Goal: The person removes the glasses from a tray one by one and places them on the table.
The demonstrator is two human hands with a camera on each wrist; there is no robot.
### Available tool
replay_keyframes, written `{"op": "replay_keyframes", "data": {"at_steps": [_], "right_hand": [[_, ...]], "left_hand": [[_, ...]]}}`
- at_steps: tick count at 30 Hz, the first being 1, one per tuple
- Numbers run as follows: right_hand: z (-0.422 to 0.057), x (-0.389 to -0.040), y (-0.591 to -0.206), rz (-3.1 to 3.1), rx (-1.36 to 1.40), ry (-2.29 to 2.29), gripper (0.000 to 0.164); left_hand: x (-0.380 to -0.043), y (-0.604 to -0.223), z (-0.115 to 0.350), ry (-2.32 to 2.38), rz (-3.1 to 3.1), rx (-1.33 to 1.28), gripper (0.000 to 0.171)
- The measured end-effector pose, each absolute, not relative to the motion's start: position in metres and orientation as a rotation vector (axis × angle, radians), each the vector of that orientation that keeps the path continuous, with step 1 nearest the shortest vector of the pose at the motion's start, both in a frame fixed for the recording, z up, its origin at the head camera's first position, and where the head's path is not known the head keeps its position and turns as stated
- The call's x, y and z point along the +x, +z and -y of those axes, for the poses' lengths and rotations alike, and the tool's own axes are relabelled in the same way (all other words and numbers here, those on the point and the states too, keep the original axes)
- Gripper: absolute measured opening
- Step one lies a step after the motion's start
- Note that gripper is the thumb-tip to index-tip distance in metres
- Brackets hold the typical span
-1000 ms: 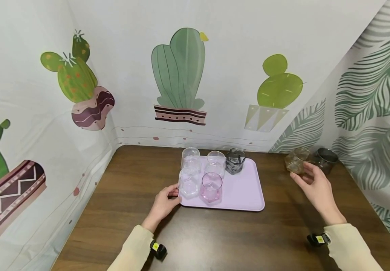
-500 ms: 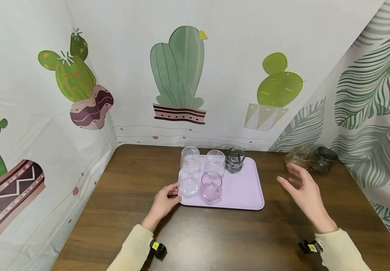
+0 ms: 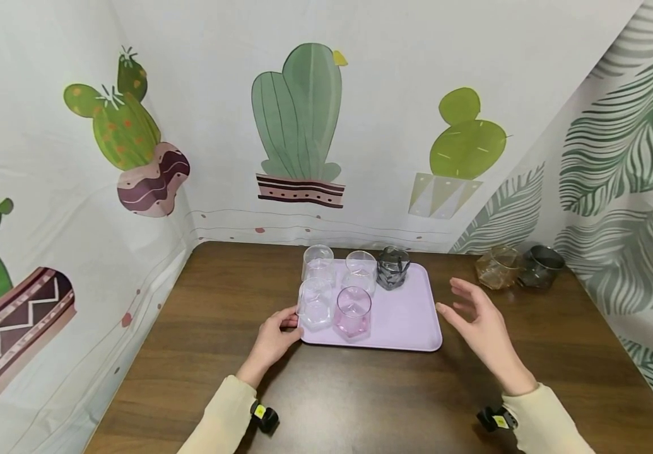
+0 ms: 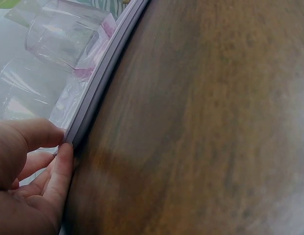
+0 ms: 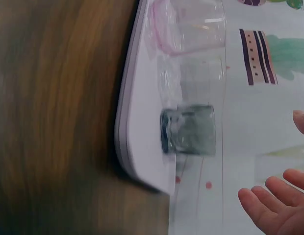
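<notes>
A lilac tray point(image 3: 402, 321) lies on the wooden table, carrying several glasses. At its front left corner my left hand point(image 3: 275, 339) pinches the rim between thumb and fingers, as the left wrist view shows. Beside that hand stands a clear glass point(image 3: 316, 306), with a pink glass point(image 3: 352, 313) to its right. Two more clear glasses, one at the back left point(image 3: 318, 260) and one in the back middle point(image 3: 360, 268), stand near a dark grey glass point(image 3: 392, 270). My right hand point(image 3: 482, 325) hovers just right of the tray, fingers apart, holding nothing.
An amber glass point(image 3: 498, 268) and a smoky dark glass point(image 3: 540, 268) stand together at the table's back right corner. Behind the table hangs a cloth point(image 3: 383, 126) printed with cacti and leaves. The brown tabletop point(image 3: 360, 397) extends in front of the tray.
My right hand has let go of the amber glass at the back right and moved left toward the tray. The left hand and the tray have stayed put.
</notes>
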State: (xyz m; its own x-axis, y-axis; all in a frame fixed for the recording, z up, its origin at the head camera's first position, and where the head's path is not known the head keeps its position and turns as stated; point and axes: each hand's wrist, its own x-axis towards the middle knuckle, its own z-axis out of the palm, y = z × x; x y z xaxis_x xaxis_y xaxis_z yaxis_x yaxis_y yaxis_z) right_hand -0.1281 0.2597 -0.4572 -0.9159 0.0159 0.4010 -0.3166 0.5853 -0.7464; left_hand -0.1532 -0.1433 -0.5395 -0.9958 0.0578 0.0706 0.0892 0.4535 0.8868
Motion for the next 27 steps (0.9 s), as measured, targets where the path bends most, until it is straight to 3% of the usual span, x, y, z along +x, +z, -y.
{"op": "replay_keyframes", "data": {"at_steps": [27], "right_hand": [[-0.191, -0.133, -0.480, 2.481, 0.423, 1.437, 0.059]], "left_hand": [[-0.151, -0.536, 0.142, -1.619, 2.629, -0.157, 0.048]]}}
